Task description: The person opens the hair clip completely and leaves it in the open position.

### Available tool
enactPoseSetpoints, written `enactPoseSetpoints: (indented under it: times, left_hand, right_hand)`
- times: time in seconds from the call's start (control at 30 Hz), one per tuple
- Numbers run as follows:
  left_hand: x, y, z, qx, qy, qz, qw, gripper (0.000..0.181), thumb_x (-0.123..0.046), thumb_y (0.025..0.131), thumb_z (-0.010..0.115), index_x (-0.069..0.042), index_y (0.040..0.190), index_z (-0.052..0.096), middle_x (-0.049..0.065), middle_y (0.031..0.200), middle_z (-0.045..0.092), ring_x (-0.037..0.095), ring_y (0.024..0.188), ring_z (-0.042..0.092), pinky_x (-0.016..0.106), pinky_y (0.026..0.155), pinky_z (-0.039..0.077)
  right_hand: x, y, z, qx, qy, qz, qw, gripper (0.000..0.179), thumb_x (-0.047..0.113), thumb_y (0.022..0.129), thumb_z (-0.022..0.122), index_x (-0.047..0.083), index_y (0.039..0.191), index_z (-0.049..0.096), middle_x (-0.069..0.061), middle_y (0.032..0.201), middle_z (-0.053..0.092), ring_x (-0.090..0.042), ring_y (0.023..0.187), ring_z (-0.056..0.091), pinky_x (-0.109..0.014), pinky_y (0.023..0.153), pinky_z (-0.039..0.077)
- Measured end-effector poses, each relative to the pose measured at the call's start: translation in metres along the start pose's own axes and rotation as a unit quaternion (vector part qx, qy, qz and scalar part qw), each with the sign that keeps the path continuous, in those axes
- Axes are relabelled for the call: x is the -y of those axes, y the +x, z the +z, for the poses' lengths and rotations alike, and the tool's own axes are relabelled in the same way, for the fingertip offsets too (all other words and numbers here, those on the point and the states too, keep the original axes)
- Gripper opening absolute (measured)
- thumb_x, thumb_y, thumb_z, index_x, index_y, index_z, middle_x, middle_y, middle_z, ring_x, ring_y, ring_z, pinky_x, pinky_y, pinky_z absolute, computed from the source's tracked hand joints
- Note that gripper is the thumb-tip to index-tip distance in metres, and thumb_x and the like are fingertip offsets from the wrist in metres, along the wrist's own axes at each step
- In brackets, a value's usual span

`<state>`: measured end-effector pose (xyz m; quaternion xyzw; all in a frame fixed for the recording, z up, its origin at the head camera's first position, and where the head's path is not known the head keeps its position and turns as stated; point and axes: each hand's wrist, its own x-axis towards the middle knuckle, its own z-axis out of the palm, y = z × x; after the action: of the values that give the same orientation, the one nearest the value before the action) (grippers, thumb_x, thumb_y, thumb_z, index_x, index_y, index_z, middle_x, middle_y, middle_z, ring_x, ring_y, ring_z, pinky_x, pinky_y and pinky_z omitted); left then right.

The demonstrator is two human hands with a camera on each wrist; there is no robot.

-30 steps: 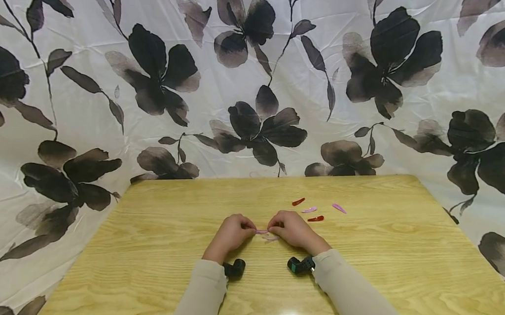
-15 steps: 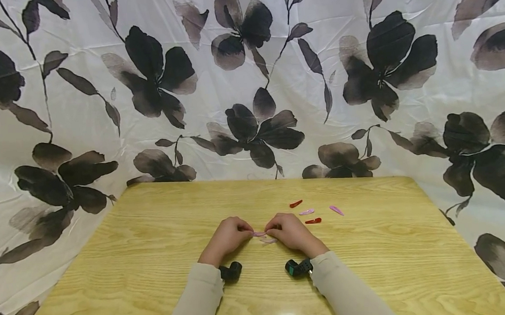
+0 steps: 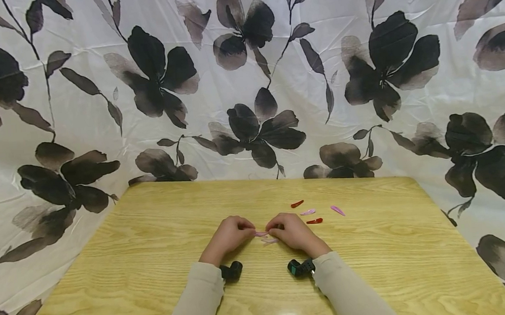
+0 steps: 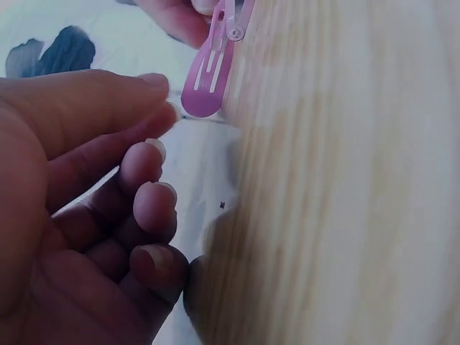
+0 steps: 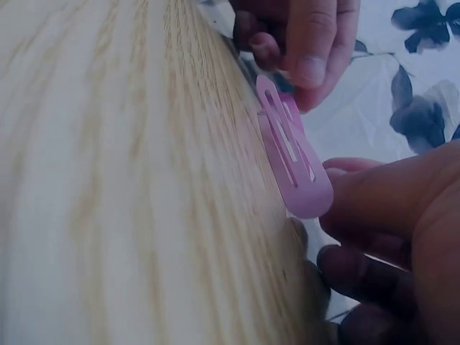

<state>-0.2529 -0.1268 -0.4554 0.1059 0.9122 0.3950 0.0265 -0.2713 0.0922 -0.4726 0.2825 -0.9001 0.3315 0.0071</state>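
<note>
Between both hands a pink snap hair clip (image 3: 262,234) spans the fingertips just over the table. My right hand (image 3: 290,227) pinches one end. My left hand (image 3: 233,232) has its thumb and index fingertips right at the clip's other, rounded end. In the left wrist view, that end of the hair clip (image 4: 205,83) shows whole, with a narrow gap before the fingers. A second, paler pink hair clip (image 3: 270,241) lies just in front of the hands; in the right wrist view this slotted clip (image 5: 298,172) overlaps the first.
Beyond my right hand lie two red hair clips (image 3: 297,204) and two pink hair clips (image 3: 338,210). The wooden table (image 3: 154,264) runs back to a floral curtain (image 3: 246,79). A black camera (image 3: 232,271) sits on each wrist.
Both hands keep their places at the pink hair clip, with only tiny shifts at the fingertips. The camera's view drifts slightly.
</note>
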Motion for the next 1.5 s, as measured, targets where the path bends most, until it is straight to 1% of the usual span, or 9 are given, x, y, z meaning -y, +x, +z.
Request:
enactPoseSetpoints:
  times: [0.23, 0.4, 0.63, 0.87, 0.97, 1.1, 1.2, 1.3, 1.5]
  left_hand:
    - [-0.006, 0.001, 0.004, -0.002, -0.026, 0.001, 0.9997, 0.012, -0.023, 0.091, 0.067, -0.015, 0.097, 0.074, -0.002, 0.090, 0.067, 0.013, 0.079, 0.058, 0.034, 0.075, 0.050]
    - [-0.015, 0.004, 0.004, 0.001, -0.020, 0.012, 0.9997, 0.012, -0.022, 0.092, 0.067, -0.014, 0.098, 0.074, -0.002, 0.085, 0.064, 0.015, 0.074, 0.055, 0.031, 0.068, 0.047]
    - [-0.030, 0.011, 0.005, 0.014, -0.005, 0.035, 0.9993, 0.015, -0.024, 0.093, 0.065, -0.014, 0.101, 0.073, -0.002, 0.091, 0.065, 0.013, 0.078, 0.056, 0.032, 0.073, 0.049]
    - [-0.044, 0.014, 0.009, 0.036, -0.031, 0.050, 0.9976, 0.022, -0.023, 0.094, 0.063, -0.008, 0.107, 0.071, 0.001, 0.092, 0.064, 0.016, 0.078, 0.061, 0.032, 0.073, 0.051]
    - [-0.047, 0.016, 0.013, 0.039, -0.028, 0.055, 0.9973, 0.022, -0.024, 0.094, 0.063, -0.009, 0.109, 0.071, 0.000, 0.093, 0.064, 0.015, 0.079, 0.060, 0.032, 0.073, 0.050]
    - [-0.051, 0.019, 0.017, 0.036, -0.013, 0.058, 0.9976, 0.020, -0.026, 0.094, 0.064, -0.014, 0.107, 0.071, -0.002, 0.093, 0.065, 0.013, 0.077, 0.058, 0.031, 0.072, 0.049]
    - [-0.055, 0.021, 0.021, 0.042, -0.019, 0.058, 0.9973, 0.020, -0.026, 0.094, 0.064, -0.013, 0.107, 0.071, 0.000, 0.094, 0.065, 0.017, 0.074, 0.061, 0.031, 0.070, 0.050]
    - [-0.058, 0.023, 0.025, 0.046, -0.020, 0.058, 0.9970, 0.023, -0.026, 0.094, 0.063, -0.011, 0.110, 0.071, 0.001, 0.097, 0.066, 0.017, 0.079, 0.061, 0.033, 0.072, 0.051]
    - [-0.064, 0.029, 0.032, 0.044, -0.014, 0.056, 0.9974, 0.021, -0.026, 0.093, 0.065, -0.012, 0.108, 0.071, -0.001, 0.098, 0.067, 0.014, 0.083, 0.058, 0.032, 0.074, 0.049]
  right_hand:
    - [0.002, -0.003, -0.004, 0.005, 0.019, 0.019, 0.9996, 0.015, 0.021, 0.094, 0.064, 0.019, 0.106, 0.073, 0.006, 0.098, 0.067, -0.008, 0.083, 0.058, -0.028, 0.076, 0.049]
    - [0.003, -0.004, -0.011, 0.001, 0.015, 0.017, 0.9998, 0.016, 0.019, 0.094, 0.064, 0.017, 0.107, 0.072, 0.004, 0.100, 0.067, -0.010, 0.087, 0.059, -0.031, 0.079, 0.049]
    - [0.002, -0.008, -0.026, -0.014, 0.007, 0.024, 0.9996, 0.017, 0.017, 0.093, 0.065, 0.014, 0.108, 0.072, 0.003, 0.098, 0.067, -0.011, 0.086, 0.060, -0.032, 0.077, 0.050]
    - [-0.002, -0.012, -0.039, -0.021, -0.004, 0.030, 0.9993, 0.019, 0.019, 0.093, 0.065, 0.013, 0.110, 0.072, 0.005, 0.091, 0.066, -0.010, 0.081, 0.058, -0.030, 0.072, 0.048]
    - [-0.004, -0.014, -0.045, -0.022, -0.002, 0.039, 0.9990, 0.018, 0.020, 0.093, 0.066, 0.015, 0.110, 0.072, 0.006, 0.090, 0.065, -0.010, 0.081, 0.057, -0.029, 0.072, 0.048]
    - [-0.006, -0.016, -0.052, -0.027, -0.002, 0.045, 0.9986, 0.018, 0.020, 0.093, 0.066, 0.016, 0.110, 0.071, 0.004, 0.095, 0.066, -0.011, 0.082, 0.057, -0.029, 0.072, 0.048]
    - [-0.009, -0.019, -0.057, -0.033, 0.001, 0.045, 0.9985, 0.019, 0.019, 0.092, 0.066, 0.014, 0.110, 0.071, 0.000, 0.104, 0.067, -0.011, 0.085, 0.057, -0.030, 0.073, 0.048]
    - [-0.011, -0.020, -0.062, -0.040, 0.007, 0.043, 0.9982, 0.020, 0.019, 0.092, 0.067, 0.012, 0.110, 0.071, -0.001, 0.112, 0.067, -0.012, 0.086, 0.058, -0.031, 0.074, 0.048]
    - [-0.016, -0.022, -0.070, -0.039, 0.010, 0.046, 0.9981, 0.023, 0.019, 0.092, 0.067, 0.010, 0.113, 0.071, 0.000, 0.106, 0.068, -0.013, 0.086, 0.058, -0.030, 0.072, 0.048]
